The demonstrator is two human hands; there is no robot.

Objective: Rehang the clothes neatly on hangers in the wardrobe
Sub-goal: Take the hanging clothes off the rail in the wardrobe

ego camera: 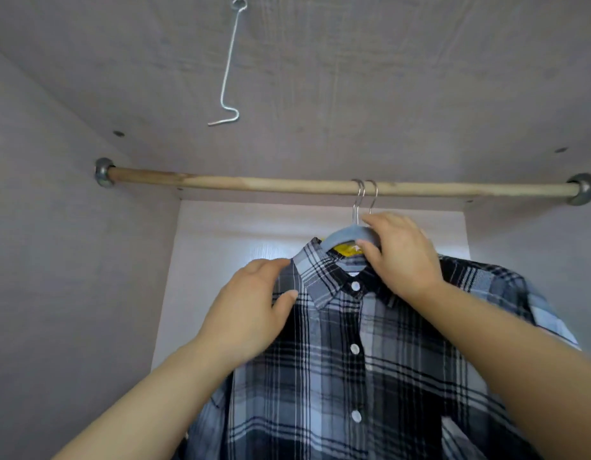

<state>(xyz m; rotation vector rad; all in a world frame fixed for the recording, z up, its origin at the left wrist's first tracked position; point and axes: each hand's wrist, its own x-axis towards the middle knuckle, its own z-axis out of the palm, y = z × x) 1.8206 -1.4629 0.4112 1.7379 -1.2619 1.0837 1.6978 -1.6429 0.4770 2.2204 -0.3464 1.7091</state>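
Hanging plaid shirt (354, 376) on wooden rail (221, 182), right of centre.
Shirt front faces the camera, collar up, placket running straight down; grey hanger (345, 234) lies roughly along the rail. Right hand (400, 257) grasps the hanger's neck; left hand (251, 307) appears to pinch cloth beside the collar.

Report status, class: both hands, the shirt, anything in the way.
Left hand pinches plaid shirt by collar. Right hand grips grey hanger, hooked on wooden rod. Second hanger hook close alongside.
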